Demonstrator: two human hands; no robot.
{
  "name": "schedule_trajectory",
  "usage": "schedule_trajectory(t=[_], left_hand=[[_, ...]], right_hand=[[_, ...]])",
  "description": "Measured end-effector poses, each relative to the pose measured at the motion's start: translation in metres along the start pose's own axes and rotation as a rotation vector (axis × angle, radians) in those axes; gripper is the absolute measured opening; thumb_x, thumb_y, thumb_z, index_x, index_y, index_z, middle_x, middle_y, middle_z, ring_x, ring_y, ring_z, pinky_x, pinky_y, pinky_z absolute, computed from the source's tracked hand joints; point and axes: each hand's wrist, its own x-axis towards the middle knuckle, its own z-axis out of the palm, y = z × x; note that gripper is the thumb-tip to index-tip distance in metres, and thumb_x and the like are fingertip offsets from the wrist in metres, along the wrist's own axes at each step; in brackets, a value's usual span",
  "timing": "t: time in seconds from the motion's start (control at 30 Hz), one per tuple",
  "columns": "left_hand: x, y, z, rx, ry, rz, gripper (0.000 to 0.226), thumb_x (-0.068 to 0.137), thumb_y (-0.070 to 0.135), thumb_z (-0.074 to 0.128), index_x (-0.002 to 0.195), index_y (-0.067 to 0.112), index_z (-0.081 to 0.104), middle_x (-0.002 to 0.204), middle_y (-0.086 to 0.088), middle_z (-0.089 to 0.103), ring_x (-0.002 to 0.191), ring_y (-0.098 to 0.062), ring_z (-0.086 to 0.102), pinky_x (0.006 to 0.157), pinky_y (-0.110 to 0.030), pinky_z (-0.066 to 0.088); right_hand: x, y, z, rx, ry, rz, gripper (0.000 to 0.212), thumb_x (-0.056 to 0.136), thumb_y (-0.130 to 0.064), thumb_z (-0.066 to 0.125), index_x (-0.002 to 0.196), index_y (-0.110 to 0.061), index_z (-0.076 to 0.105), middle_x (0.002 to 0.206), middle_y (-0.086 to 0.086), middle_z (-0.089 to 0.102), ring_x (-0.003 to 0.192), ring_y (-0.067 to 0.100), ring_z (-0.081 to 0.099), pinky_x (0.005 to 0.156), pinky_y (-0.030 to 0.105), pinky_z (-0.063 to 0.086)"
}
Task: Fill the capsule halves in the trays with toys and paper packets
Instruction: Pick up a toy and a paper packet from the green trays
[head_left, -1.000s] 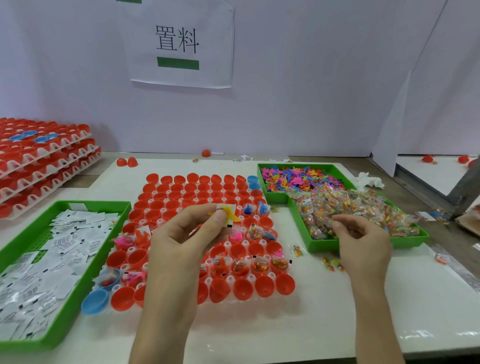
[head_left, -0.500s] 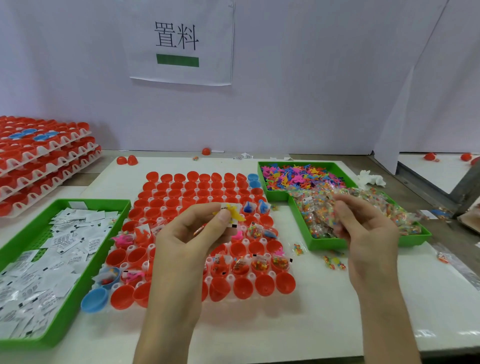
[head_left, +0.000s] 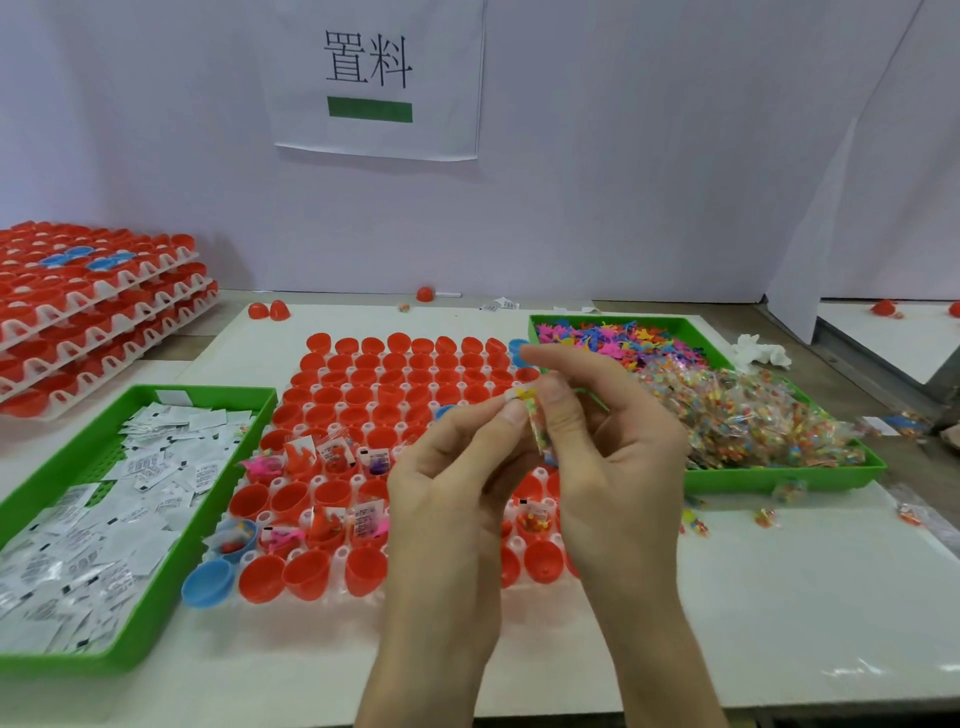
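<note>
Aloft, clear packet (head_left: 538, 430) in right grip (head_left: 613, 467)

A white paper sign (head_left: 377, 78) on the wall reads "置料" above a green bar; the packets' print is illegible.

glossy red plastic capsule halves (head_left: 395, 402), matt white paper packets (head_left: 156, 470), smooth green plastic bin (head_left: 202, 525)

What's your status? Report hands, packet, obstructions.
Left hand pinches paper packet, right hand pinches clear toy packet, over capsule tray. Front halves empty. Nothing in the way.
</note>
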Motion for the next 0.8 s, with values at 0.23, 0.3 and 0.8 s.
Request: schedule_trajectory(t=[0.23,0.3,0.8], left_hand=[[-0.002,0.000,0.002,0.158,-0.085,0.038,0.024,0.070,0.024,0.084,0.093,0.017,0.081,0.095,-0.010,0.077,0.093,-0.025,0.074,0.077,-0.025,0.058],[-0.003,-0.002,0.003,0.199,-0.091,0.055,0.021,0.070,0.020,0.083,0.091,0.021,0.081,0.089,-0.007,0.077,0.091,-0.024,0.074,0.078,-0.027,0.059],[0.004,0.012,-0.020,0.399,-0.031,0.196,0.024,0.065,0.032,0.079,0.086,0.022,0.082,0.082,-0.003,0.077,0.081,-0.015,0.074,0.072,-0.021,0.057]], right_hand=[[-0.004,0.002,0.005,-0.172,0.182,-0.140,0.025,0.099,-0.014,0.056,0.103,-0.035,0.068,0.098,-0.006,0.066,0.077,0.016,0.062,0.064,0.024,0.045],[-0.005,0.003,0.006,-0.191,0.212,-0.162,0.024,0.099,-0.012,0.056,0.103,-0.033,0.068,0.096,-0.008,0.063,0.074,0.013,0.059,0.063,0.023,0.044],[0.008,0.006,-0.019,0.080,-0.190,0.071,0.014,0.083,-0.023,0.073,0.092,-0.013,0.076,0.083,0.002,0.075,0.075,0.015,0.071,0.067,0.024,0.057]])
